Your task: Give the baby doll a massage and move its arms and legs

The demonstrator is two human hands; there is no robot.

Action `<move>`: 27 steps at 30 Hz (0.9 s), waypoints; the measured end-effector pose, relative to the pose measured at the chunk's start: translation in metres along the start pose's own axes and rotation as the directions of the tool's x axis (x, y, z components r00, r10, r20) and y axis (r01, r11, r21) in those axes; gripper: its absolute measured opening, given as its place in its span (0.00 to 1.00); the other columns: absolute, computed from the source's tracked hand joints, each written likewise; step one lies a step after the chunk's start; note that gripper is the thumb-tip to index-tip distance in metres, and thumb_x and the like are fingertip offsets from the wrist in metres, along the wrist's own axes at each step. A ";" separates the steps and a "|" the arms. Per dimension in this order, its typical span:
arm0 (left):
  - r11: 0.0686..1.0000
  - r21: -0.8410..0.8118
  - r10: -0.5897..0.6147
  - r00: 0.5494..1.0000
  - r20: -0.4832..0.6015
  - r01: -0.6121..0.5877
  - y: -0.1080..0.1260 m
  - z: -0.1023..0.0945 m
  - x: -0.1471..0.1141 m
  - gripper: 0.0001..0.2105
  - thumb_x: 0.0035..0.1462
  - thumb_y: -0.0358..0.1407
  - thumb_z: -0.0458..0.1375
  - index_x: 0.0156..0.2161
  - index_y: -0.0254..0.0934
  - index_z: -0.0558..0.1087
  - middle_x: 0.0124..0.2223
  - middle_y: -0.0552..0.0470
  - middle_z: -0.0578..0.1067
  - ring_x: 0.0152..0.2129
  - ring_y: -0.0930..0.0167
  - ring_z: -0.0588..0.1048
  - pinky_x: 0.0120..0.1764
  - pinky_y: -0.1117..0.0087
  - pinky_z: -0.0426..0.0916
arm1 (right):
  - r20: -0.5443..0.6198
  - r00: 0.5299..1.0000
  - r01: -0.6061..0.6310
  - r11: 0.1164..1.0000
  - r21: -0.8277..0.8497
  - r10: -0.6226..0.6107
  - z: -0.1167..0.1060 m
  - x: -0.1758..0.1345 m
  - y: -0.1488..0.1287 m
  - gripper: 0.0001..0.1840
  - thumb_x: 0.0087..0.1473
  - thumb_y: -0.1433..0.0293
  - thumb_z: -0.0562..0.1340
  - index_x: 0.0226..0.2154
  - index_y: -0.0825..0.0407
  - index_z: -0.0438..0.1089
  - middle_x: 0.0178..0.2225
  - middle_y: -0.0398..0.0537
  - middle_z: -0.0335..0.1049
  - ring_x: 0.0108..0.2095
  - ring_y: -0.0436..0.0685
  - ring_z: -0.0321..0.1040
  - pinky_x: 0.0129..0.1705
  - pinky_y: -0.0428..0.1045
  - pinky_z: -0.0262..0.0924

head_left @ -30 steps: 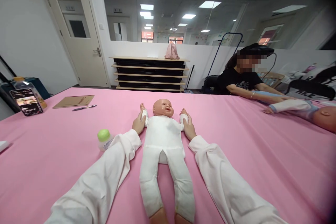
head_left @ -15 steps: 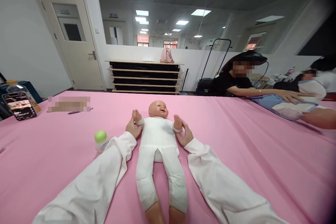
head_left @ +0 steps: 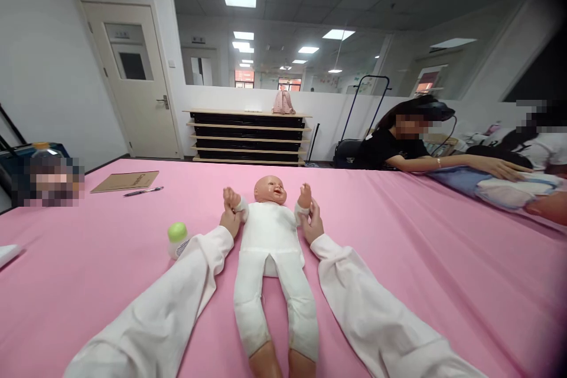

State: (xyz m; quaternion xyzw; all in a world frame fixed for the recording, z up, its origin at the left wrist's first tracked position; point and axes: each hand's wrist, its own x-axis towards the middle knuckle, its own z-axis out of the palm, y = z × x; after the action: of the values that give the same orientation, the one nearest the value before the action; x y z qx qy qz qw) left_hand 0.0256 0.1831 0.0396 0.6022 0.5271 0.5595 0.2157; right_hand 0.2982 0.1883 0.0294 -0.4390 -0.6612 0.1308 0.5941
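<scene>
A baby doll (head_left: 271, 230) in a white cloth suit lies on its back on the pink-covered table (head_left: 376, 230), head toward the far edge. At its left-hand side in the picture, my left hand (head_left: 231, 222) is closed around the doll's wrist and forearm. My right hand (head_left: 313, 223) grips the doll's other forearm in the same way, fingers partly hidden behind it. Both doll hands point upward beside its head. Beside my left sleeve stands a small white jar with a green lid (head_left: 178, 240).
A brown notebook (head_left: 126, 181) and a pen (head_left: 143, 191) lie at the back left. A white object (head_left: 7, 254) sits at the left edge. On the right, another person's hand (head_left: 498, 166) rests on a second doll (head_left: 500, 192). Shelves (head_left: 248, 136) stand behind the table.
The doll's arm in my right hand has risen and moved slightly inward. My left hand keeps its hold. The camera view has shifted slightly.
</scene>
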 end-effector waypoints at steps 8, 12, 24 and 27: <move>0.965 0.239 -0.140 0.983 0.119 0.109 -0.010 0.017 0.036 0.24 0.59 0.40 0.42 0.60 0.40 0.50 0.49 0.46 0.71 0.41 0.65 0.73 0.42 0.66 0.65 | -0.084 0.991 -0.105 0.994 -0.035 0.102 0.024 0.030 0.009 0.29 0.55 0.61 0.46 0.58 0.51 0.47 0.60 0.50 0.47 0.58 0.55 0.49 0.58 0.55 0.47; 0.956 0.271 -0.165 0.972 0.166 0.116 -0.025 0.021 0.042 0.21 0.59 0.39 0.42 0.57 0.42 0.58 0.51 0.48 0.70 0.47 0.65 0.69 0.46 0.66 0.62 | 0.036 0.977 -0.207 0.977 -0.042 0.208 0.023 0.030 0.015 0.26 0.54 0.61 0.47 0.56 0.49 0.54 0.58 0.46 0.53 0.57 0.54 0.52 0.58 0.54 0.47; 0.962 0.266 -0.066 0.998 0.017 0.060 -0.017 0.013 0.030 0.26 0.57 0.41 0.45 0.60 0.37 0.47 0.44 0.45 0.73 0.38 0.64 0.73 0.39 0.65 0.66 | -0.268 0.946 -0.216 0.971 -0.101 0.182 0.016 0.015 0.012 0.37 0.54 0.61 0.49 0.60 0.55 0.33 0.58 0.62 0.48 0.57 0.63 0.52 0.53 0.63 0.51; 0.979 0.204 0.001 1.000 0.002 -0.002 -0.016 0.003 0.021 0.31 0.54 0.40 0.49 0.61 0.35 0.43 0.44 0.44 0.72 0.33 0.67 0.74 0.35 0.67 0.68 | -0.168 0.982 -0.103 0.988 -0.111 0.083 0.004 0.005 0.013 0.37 0.53 0.60 0.50 0.60 0.54 0.35 0.59 0.61 0.46 0.58 0.63 0.49 0.54 0.63 0.50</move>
State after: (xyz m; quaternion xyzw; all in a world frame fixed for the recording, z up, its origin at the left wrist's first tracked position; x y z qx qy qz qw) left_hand 0.0181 0.2076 0.0345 0.6222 0.5809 0.5021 0.1530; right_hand 0.3009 0.2008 0.0227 -0.5134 -0.5958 0.0827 0.6120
